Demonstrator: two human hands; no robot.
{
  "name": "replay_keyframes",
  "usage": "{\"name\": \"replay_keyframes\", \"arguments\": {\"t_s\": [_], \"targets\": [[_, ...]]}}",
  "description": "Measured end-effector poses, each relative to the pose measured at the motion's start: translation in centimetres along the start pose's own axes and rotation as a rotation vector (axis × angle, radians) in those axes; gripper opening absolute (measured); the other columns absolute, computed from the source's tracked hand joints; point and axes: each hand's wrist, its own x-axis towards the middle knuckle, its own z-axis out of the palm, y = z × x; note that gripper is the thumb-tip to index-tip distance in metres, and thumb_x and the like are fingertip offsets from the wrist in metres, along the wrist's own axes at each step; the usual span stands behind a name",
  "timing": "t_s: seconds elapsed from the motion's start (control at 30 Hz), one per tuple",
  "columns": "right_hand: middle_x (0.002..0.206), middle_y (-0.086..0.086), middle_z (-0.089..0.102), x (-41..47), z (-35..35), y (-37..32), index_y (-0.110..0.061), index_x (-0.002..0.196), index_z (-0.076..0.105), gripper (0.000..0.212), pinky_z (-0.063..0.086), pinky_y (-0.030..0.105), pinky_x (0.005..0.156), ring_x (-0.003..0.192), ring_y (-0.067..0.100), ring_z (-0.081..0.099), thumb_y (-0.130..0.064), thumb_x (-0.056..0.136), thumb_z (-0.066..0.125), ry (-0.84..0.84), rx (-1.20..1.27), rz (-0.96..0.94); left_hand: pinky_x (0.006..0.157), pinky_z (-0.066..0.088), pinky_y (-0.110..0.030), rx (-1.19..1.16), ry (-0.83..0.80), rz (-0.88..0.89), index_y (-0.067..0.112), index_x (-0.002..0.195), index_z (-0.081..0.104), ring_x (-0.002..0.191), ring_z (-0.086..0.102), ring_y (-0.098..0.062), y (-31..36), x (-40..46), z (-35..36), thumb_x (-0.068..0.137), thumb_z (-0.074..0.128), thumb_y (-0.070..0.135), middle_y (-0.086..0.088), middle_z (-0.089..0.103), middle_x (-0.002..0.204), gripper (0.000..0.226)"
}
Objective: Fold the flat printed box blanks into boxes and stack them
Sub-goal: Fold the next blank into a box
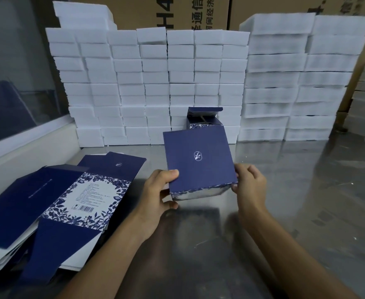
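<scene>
Head view: light, stiff card box (199, 161) is pinched at its lower corners by both hands, left (157, 190) and right (250, 186), easily creased if squeezed.

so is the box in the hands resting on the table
No, both the left hand and right hand hold the box above the table.

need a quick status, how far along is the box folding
Early, it seems. Done: one folded box stands open-topped by the white foam blocks. In hand: the left hand and right hand grip a second, mostly formed box. Left: a pile of flat blanks on the table.
</scene>
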Motion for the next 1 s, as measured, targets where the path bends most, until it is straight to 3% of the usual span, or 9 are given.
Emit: {"name": "replay_keyframes", "arguments": {"t_s": [0.03,0.1,0.23,0.37,0.43,0.6,0.73,0.83,1.0], "targets": [[0.082,0.003,0.062,-0.1,-0.1,0.0,-0.012,0.087,0.058,0.009,0.046,0.031,0.069,0.072,0.017,0.055,-0.016,0.093,0.064,-0.057,-0.008,-0.013,0.054,0.044,-0.032,-0.042,-0.012,-0.017,0.021,0.087,0.071,0.074,0.060,-0.020,0.1,0.0,0.0,0.055,0.072,0.047,-0.003,0.069,0.087,0.042],[0.109,0.001,0.068,-0.1,-0.2,0.0,-0.024,0.118,0.056,0.028,0.052,0.035,0.084,0.096,0.016,0.065,-0.028,0.093,0.068,-0.170,-0.012,0.031,0.062,0.044,-0.037,-0.134,-0.024,-0.050,0.025,0.081,0.077,0.084,0.058,-0.029,0.1,0.1,-0.2,0.063,0.070,0.042,-0.008,0.068,0.092,0.026],[0.116,0.006,0.072,-0.2,0.0,-0.6,-0.026,0.139,0.048,0.054,0.051,0.024,0.064,0.089,0.014,0.071,-0.033,0.090,0.070,-0.270,0.122,0.128,0.094,0.047,-0.058,-0.279,-0.048,-0.099,0.016,0.097,0.078,0.108,0.063,-0.040,0.2,0.4,-0.6,0.070,0.071,0.039,-0.018,0.069,0.115,0.036],[0.093,-0.004,0.077,-0.4,-0.1,-0.7,-0.032,0.145,0.043,0.074,0.059,0.025,0.065,0.086,0.015,0.076,-0.031,0.079,0.077,-0.272,0.196,0.057,0.075,0.058,-0.053,-0.244,0.079,-0.085,0.011,0.112,0.067,0.102,0.068,-0.036,-0.2,0.9,-0.3,0.076,0.073,0.032,-0.018,0.069,0.115,0.042],[0.099,-0.006,0.076,-0.6,-0.2,-0.8,-0.036,0.149,0.039,0.083,0.059,0.027,0.066,0.090,0.013,0.075,-0.034,0.075,0.079,-0.296,0.144,0.005,0.071,0.058,-0.050,-0.206,0.148,-0.035,0.011,0.110,0.063,0.095,0.071,-0.030,-0.4,1.2,-0.3,0.085,0.070,0.026,-0.016,0.069,0.113,0.029],[0.121,-0.013,0.061,-1.4,0.2,-0.8,-0.052,0.133,0.041,0.076,0.057,0.020,0.067,0.100,0.009,0.068,-0.049,0.067,0.079,-0.309,-0.033,-0.186,0.071,0.060,-0.044,-0.141,0.345,0.178,0.030,0.102,0.058,0.094,0.071,-0.018,-0.4,1.9,-0.7,0.083,0.077,0.021,-0.008,0.068,0.111,0.029],[0.115,-0.014,0.060,-1.5,0.5,-0.4,-0.041,0.123,0.046,0.061,0.055,0.016,0.068,0.093,0.003,0.066,-0.034,0.076,0.085,-0.272,-0.087,-0.316,0.065,0.057,-0.029,0.077,0.436,0.298,0.036,0.079,0.069,0.089,0.069,-0.017,0.2,1.8,-0.9,0.089,0.071,0.028,-0.003,0.071,0.103,0.013],[0.109,-0.013,0.061,-1.7,0.8,0.1,-0.040,0.108,0.050,0.046,0.054,0.017,0.066,0.087,0.006,0.066,-0.028,0.079,0.084,-0.222,-0.161,-0.397,0.063,0.053,-0.023,0.176,0.385,0.281,0.033,0.083,0.074,0.086,0.071,-0.011,0.2,1.5,-0.5,0.094,0.061,0.040,0.001,0.074,0.098,0.019],[0.097,-0.008,0.062,-2.3,1.0,0.5,-0.033,0.098,0.053,0.036,0.055,0.020,0.066,0.077,0.008,0.065,-0.024,0.081,0.083,-0.205,-0.315,-0.570,0.076,0.060,-0.038,0.061,0.235,0.248,0.037,0.101,0.073,0.100,0.071,-0.017,0.9,0.7,0.5,0.075,0.066,0.067,0.000,0.071,0.115,0.040]]}}
